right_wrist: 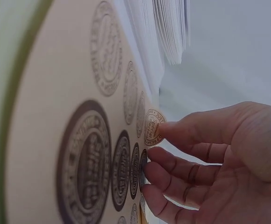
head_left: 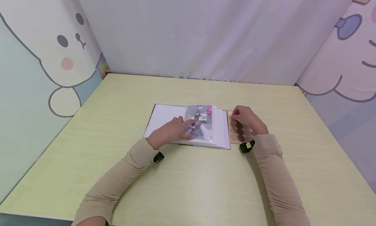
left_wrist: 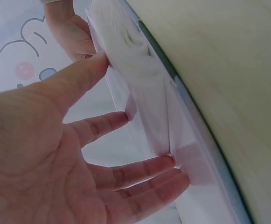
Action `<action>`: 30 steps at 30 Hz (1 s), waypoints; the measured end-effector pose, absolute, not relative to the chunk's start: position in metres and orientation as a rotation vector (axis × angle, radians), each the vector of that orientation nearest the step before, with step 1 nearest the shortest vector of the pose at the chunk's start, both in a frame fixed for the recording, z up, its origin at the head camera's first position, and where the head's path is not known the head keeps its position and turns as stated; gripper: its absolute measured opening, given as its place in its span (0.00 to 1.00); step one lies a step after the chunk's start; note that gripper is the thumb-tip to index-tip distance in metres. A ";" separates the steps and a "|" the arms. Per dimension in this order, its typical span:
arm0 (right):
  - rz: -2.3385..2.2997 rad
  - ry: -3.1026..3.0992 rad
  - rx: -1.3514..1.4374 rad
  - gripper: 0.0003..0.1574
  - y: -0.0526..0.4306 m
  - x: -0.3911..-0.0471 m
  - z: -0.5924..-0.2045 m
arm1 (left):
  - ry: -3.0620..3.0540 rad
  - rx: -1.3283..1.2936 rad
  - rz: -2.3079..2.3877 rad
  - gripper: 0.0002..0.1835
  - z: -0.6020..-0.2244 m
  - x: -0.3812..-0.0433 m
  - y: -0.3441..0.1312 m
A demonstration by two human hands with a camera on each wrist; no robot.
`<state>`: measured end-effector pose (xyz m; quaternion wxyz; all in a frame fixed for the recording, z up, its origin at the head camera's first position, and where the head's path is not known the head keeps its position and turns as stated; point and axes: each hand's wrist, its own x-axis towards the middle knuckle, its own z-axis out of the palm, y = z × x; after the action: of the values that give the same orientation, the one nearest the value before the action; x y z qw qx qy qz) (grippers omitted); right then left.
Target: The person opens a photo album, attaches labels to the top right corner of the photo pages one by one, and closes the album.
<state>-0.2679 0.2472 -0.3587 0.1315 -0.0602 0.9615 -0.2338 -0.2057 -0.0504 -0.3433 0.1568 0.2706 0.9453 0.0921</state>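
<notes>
Two hands work at the table [head_left: 188, 187], each arm in a beige sleeve [head_left: 117, 173]. The left arm slants up from the lower left, and its hand, the left hand [head_left: 170, 133], lies across the open album [head_left: 164, 113], thumb and fingers spread and fairly straight, their tips touching the pages without gripping anything. Under its fingertips is a photo [head_left: 205, 129] with a pink flower in one corner. The right arm rises from the lower right; the right hand [head_left: 248, 118] bends inward over the sticker sheet [head_left: 233, 140], which lies just beside the album's right edge. Its thumb and forefinger are nearly closed, pinching a round sticker [right_wrist: 151, 128] that stands tilted up from the sheet, the other fingers loosely bent below. On that sticker "Special" can be read in the middle, with "JUST" and "FRESH" around the rim; the sheet's other light and dark rounds carry similar ring lettering, too blurred to read surely.
</notes>
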 end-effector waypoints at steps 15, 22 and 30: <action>-0.727 2.800 -0.192 0.09 0.247 -0.269 -0.357 | 2.714 0.800 0.264 0.36 -0.343 -0.205 -0.050; -0.736 2.819 -0.210 0.08 0.247 -0.268 -0.352 | 2.708 0.786 0.273 0.36 -0.341 -0.204 -0.051; -0.823 2.843 -0.165 0.09 0.241 -0.267 -0.346 | 2.716 0.782 0.263 0.36 -0.344 -0.204 -0.050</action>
<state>-0.2669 0.2414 -0.3460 0.0884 -0.0553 0.9553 -0.2766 -0.2042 -0.0500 -0.3438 0.1511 0.2723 0.9459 0.0916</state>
